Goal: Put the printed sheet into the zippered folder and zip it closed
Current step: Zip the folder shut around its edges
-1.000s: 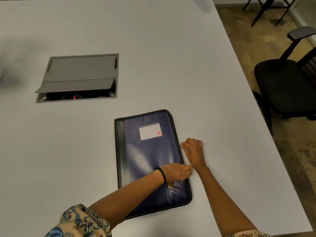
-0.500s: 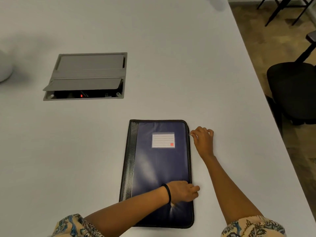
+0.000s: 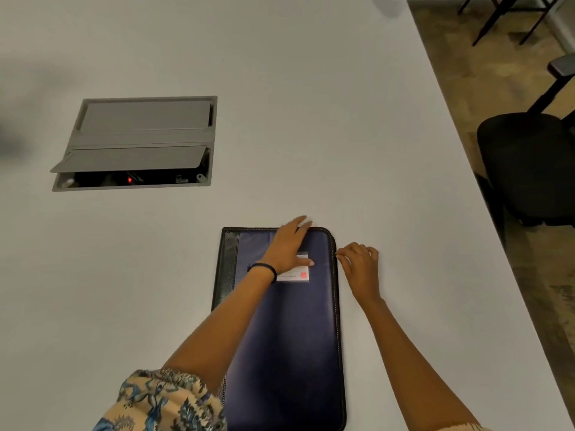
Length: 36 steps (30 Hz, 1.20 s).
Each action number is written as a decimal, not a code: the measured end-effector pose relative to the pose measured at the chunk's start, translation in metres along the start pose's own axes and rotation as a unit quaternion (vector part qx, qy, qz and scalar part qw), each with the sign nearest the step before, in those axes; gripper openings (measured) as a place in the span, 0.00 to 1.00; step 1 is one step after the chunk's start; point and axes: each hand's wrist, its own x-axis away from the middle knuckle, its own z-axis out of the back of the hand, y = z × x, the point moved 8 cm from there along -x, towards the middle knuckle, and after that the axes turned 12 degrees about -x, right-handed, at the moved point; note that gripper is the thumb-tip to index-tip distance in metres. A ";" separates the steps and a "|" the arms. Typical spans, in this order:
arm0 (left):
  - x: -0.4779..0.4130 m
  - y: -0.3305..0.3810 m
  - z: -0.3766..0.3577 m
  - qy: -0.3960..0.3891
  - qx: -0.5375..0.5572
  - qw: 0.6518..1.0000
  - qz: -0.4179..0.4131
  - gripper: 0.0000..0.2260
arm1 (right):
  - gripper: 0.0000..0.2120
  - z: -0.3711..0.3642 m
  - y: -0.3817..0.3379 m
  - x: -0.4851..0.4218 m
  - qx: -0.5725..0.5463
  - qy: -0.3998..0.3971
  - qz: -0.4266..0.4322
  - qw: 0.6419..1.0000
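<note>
Flat left hand (image 3: 289, 247) atop zippered folder (image 3: 295, 343); right hand (image 3: 361, 267) in a pinch on its zipper (image 3: 335, 293)

**deskwatcher:** what's everything sitting on here?

**papertrail:** big white table (image 3: 311, 119), plain matte top, and its right edge cuts diagonally down the shot

**deskwatcher:** and what's actually on it?

**papertrail:** a zippered folder (image 3: 295, 337), dark blue with a black spine strip down its left side. It's lying flat with the cover down, at the near end and a bit right of centre. Well apart from it, further back on the left, a grey cable box (image 3: 140, 119) is sunk into the top. Its near flap (image 3: 130, 158) is tilted up, and a tiny red light (image 3: 129, 180) shows in the dark gap. There's also a blurry grey smudge (image 3: 385, 4) at the far edge, can't tell what it is
</note>
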 end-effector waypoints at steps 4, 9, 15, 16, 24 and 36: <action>-0.018 -0.018 -0.009 -0.051 0.001 0.998 0.022 0.43 | 0.06 0.002 -0.002 -0.001 0.013 0.017 0.017 1.000; -0.023 -0.020 -0.013 -0.036 0.020 0.999 -0.006 0.40 | 0.06 0.003 0.004 -0.007 0.015 0.030 0.021 0.999; -0.020 -0.018 -0.013 -0.018 0.063 0.997 -0.030 0.37 | 0.06 0.004 -0.004 -0.042 0.023 0.017 0.063 0.998; -0.020 -0.019 -0.014 -0.019 0.066 0.997 -0.030 0.37 | 0.05 0.001 -0.008 -0.049 0.033 0.004 0.078 0.996; -0.026 -0.016 -0.014 -0.042 0.055 0.996 -0.048 0.36 | 0.04 -0.025 -0.019 -0.086 0.073 -0.123 0.143 0.979; -0.062 0.007 -0.006 0.016 0.054 0.994 0.092 0.17 | 0.05 -0.018 -0.017 -0.096 -0.110 -0.156 0.060 0.980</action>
